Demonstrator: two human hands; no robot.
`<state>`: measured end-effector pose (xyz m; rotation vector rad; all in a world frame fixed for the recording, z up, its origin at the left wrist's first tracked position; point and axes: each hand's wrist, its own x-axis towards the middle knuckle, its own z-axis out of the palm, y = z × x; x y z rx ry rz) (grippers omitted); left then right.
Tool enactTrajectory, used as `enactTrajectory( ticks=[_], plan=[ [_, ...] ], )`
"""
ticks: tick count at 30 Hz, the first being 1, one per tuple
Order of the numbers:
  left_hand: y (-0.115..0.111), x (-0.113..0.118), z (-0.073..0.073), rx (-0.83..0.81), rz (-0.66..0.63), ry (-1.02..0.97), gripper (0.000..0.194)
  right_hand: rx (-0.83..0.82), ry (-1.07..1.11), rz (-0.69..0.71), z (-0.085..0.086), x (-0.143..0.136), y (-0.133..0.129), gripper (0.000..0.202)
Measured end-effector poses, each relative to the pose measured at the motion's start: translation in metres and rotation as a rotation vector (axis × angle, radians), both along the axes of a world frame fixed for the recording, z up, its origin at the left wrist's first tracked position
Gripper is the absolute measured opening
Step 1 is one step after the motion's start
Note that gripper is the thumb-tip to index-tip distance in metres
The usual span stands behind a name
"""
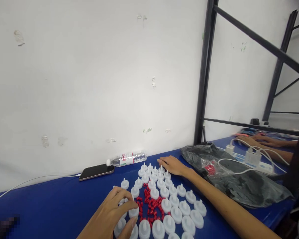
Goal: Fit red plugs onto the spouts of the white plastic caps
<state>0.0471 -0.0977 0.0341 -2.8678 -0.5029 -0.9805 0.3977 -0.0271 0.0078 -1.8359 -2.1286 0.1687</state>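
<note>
White plastic caps, round and ribbed with a short nozzle on top point(158, 229), stand in a broad ring on a blue-covered table point(52, 207). Small red tube-shaped plastic pieces point(151, 212) lie loose inside that ring, a few of them scattered up between the caps.

The left hand point(113, 205) reaches over the ring's left side, fingers bent and partly spread, with the thumb apart from the index finger. One white cap sits right by the index fingertip; whether the fingers grip it, I cannot tell. The right hand point(173, 165) rests at the far end of the caps, palm down, fingers loosely extended, with nothing visibly held.

Behind the caps, a clear plastic bottle with a white cap and a red-and-white label point(126, 159) lies on its side near a dark flat phone point(96, 172) with a white cable point(35, 178). Beyond the right forearm, a crumpled black plastic bag point(259, 192) spreads out, bearing a small clear bag of red pieces point(210, 168).
</note>
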Motion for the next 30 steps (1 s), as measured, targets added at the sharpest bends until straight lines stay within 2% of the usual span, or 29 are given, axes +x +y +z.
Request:
enactTrajectory(
  ticks=[3,7,9,13,18,24,30],
  plan=[
    [-0.003,0.003,-0.003,0.070,0.027,-0.029,0.030,0.022,0.017,0.020,0.007,0.000,-0.005,0.031],
    [-0.003,0.005,-0.007,0.139,-0.075,0.012,0.033,0.055,0.040,0.070,0.019,-0.004,-0.014,0.046],
    [-0.003,0.006,-0.006,0.117,-0.088,0.021,0.034,0.070,0.047,0.099,0.023,-0.007,-0.018,0.048],
    [-0.007,0.007,-0.002,0.047,-0.093,0.000,0.032,0.086,0.048,0.137,0.024,-0.013,-0.020,0.038],
    [-0.003,0.005,-0.006,-0.051,-0.019,0.073,0.026,0.100,0.052,0.145,0.023,-0.015,-0.021,0.035],
    [0.005,0.003,-0.013,-0.183,0.058,0.152,0.029,0.092,0.046,0.123,0.024,-0.013,-0.022,0.030],
    [0.012,-0.002,-0.018,-0.141,0.109,0.200,0.032,0.185,0.054,0.050,0.024,-0.011,-0.020,0.034]
  ],
)
